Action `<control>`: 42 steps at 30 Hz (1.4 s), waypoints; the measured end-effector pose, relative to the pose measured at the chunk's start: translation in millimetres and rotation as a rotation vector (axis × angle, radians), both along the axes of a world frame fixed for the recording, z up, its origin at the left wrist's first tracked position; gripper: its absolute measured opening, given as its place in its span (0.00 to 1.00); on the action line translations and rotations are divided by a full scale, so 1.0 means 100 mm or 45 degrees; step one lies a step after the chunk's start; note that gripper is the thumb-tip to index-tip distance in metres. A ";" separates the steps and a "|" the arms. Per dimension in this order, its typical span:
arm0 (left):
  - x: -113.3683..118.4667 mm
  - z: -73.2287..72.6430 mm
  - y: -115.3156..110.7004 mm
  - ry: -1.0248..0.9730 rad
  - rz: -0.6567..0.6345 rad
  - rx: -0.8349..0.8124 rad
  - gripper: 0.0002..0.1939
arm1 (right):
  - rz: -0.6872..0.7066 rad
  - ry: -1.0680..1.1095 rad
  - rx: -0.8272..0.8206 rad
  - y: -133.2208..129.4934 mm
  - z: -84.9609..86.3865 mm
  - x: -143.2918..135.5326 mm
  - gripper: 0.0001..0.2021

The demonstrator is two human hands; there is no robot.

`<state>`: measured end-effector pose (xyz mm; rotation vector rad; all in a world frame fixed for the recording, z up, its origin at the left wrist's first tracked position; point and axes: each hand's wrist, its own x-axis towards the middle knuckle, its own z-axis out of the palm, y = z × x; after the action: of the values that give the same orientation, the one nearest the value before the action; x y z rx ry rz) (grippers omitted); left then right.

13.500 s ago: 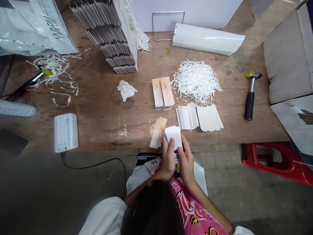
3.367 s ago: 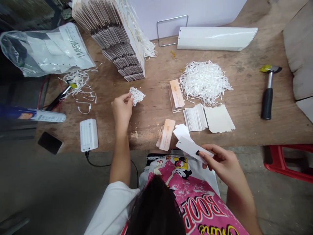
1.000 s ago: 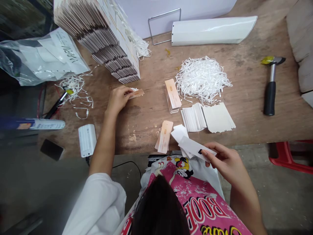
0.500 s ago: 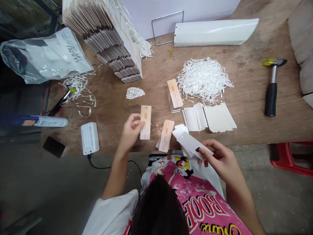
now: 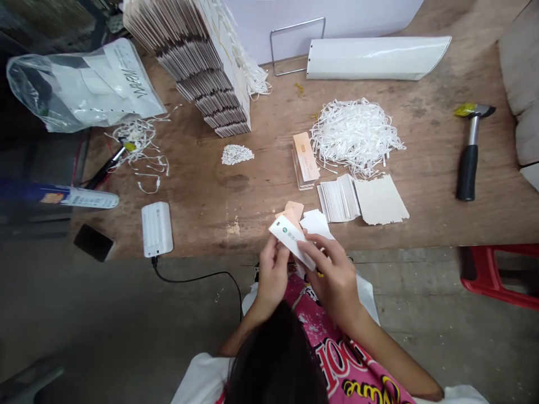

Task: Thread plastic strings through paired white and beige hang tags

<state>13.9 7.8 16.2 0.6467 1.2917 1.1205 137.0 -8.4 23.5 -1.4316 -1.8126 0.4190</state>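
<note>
Both hands meet at the table's front edge around a white tag (image 5: 290, 238) with a small green mark and a hole at its upper left end. My left hand (image 5: 273, 272) grips the tags from the left, with a peach tag showing behind the white one. From the right, my right hand (image 5: 332, 269) presses its fingers on the white tag's lower end. Just beyond the hands lie peach tags (image 5: 296, 209) and white cards (image 5: 315, 223). A stack of peach tags (image 5: 306, 160) sits farther back, beside a heap of white strings (image 5: 357, 137).
Tall card stacks (image 5: 202, 67) rise at the back left. Small white pieces (image 5: 237, 154) lie before them. White strips (image 5: 339, 199) and a cream card (image 5: 381, 200) are right of centre. A hammer (image 5: 468, 151) lies far right, a power bank (image 5: 157, 229) at left.
My left hand has moved right with its tag to meet my right hand, which has shifted left. A white tag with a green mark now faces up between them. The view has shifted slightly.
</note>
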 end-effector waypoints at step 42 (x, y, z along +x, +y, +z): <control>-0.60 -0.16 0.13 -0.108 0.036 -0.041 0.45 | -0.524 -0.674 -0.024 1.84 1.49 0.82 0.08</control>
<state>-46.2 21.3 0.6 0.5526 1.2473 1.1365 218.8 175.8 172.5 -2.0069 -1.8305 -0.1726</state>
